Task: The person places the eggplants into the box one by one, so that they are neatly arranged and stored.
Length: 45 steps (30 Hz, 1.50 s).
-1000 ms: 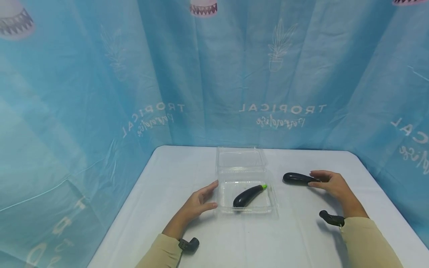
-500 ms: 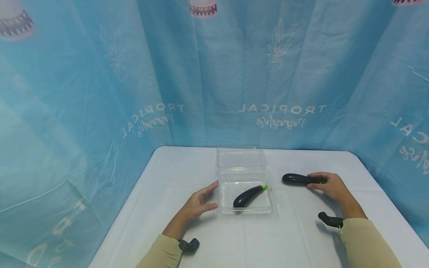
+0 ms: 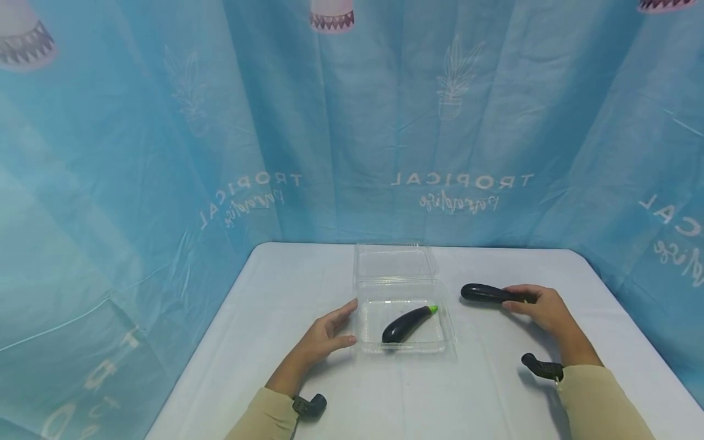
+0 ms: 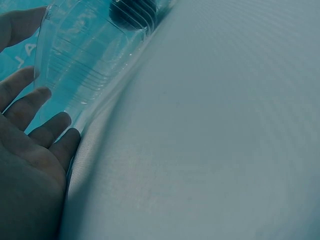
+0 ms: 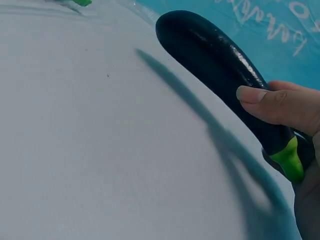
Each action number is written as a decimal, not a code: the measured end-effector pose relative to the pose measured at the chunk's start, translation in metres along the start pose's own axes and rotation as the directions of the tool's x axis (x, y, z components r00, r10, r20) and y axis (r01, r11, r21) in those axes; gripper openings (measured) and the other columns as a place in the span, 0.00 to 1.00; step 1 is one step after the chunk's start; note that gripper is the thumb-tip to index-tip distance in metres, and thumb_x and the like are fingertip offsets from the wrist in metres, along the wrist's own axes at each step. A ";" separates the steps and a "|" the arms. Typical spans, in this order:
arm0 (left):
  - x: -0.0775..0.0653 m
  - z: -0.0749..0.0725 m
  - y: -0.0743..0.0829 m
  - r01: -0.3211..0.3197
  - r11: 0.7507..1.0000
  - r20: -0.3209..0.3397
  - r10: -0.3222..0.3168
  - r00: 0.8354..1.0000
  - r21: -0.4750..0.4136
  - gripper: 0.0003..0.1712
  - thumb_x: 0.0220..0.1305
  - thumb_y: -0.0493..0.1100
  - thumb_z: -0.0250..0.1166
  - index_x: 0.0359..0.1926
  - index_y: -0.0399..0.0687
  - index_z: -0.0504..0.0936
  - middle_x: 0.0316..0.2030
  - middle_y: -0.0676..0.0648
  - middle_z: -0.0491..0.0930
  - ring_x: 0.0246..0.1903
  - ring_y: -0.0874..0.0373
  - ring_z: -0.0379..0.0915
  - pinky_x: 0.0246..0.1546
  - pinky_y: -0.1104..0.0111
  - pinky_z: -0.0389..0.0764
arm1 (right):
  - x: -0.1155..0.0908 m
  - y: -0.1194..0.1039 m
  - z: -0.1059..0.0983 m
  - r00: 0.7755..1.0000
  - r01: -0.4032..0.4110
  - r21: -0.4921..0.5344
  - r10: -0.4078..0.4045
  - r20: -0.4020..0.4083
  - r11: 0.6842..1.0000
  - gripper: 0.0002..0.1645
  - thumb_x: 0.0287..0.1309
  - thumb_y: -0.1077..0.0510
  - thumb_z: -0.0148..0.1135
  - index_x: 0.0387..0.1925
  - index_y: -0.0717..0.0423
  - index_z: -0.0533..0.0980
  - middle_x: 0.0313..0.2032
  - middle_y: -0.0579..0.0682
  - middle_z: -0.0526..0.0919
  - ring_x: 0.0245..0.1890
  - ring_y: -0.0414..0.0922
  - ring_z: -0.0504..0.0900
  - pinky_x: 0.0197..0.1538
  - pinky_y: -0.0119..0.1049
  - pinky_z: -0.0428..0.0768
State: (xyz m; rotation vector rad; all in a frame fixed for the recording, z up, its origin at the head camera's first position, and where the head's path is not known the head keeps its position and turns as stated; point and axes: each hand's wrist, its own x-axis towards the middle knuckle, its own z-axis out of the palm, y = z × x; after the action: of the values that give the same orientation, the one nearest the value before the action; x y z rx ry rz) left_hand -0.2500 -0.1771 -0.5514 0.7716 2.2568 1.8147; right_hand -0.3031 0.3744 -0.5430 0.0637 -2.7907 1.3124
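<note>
I'm in what looks like a small curtained-off recording booth, lab-style setup. Evidence: blue fabric curtain (image 3: 352, 128) hangs behind the work surface and runs down both sides. Its print: "TROPICAL Paradise" lettering (image 3: 463, 179), mirrored, so I'm facing the reverse; also a pale line-drawn potted plant (image 3: 450, 98) and pinkish shapes with zigzag trim (image 3: 332, 15) up top. In front of me, one white table (image 3: 407, 397), rounded far corners, far edge close to the fabric. Black gear on my wrists: left wrist camera (image 3: 310, 406), right wrist camera (image 3: 542, 366). Building type beyond: can't tell.
</note>
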 end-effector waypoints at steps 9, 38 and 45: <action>0.000 0.000 -0.001 -0.015 1.000 -0.003 0.015 1.000 0.008 0.44 0.65 0.32 0.74 0.79 0.42 0.65 0.79 0.51 0.60 0.78 0.56 0.53 0.76 0.63 0.57 | -0.001 -0.031 0.009 0.991 0.097 0.068 -0.090 -0.096 0.993 0.32 0.57 0.44 0.81 0.58 0.57 0.85 0.57 0.59 0.85 0.59 0.54 0.77 0.57 0.40 0.78; 0.000 0.001 0.001 0.016 1.000 -0.005 -0.016 1.000 0.018 0.45 0.65 0.34 0.75 0.79 0.43 0.65 0.79 0.53 0.61 0.77 0.57 0.53 0.75 0.65 0.58 | -0.003 -0.145 0.096 0.909 0.399 0.224 -0.416 0.036 0.889 0.22 0.56 0.54 0.83 0.53 0.51 0.88 0.52 0.48 0.88 0.51 0.50 0.84 0.45 0.32 0.85; 0.000 0.000 0.000 0.013 1.000 -0.007 -0.013 1.000 0.018 0.44 0.65 0.35 0.75 0.79 0.44 0.66 0.78 0.52 0.61 0.77 0.56 0.54 0.75 0.63 0.58 | 0.001 -0.150 0.104 0.900 0.418 0.159 -0.432 0.063 0.895 0.22 0.55 0.52 0.83 0.52 0.48 0.89 0.51 0.45 0.88 0.52 0.47 0.84 0.54 0.44 0.86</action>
State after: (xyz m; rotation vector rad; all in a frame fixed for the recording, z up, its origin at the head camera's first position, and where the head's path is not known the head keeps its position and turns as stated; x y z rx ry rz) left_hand -0.2498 -0.1769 -0.5511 0.7525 2.2806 1.7965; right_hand -0.2987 0.1985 -0.4942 0.7207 -2.5372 1.4102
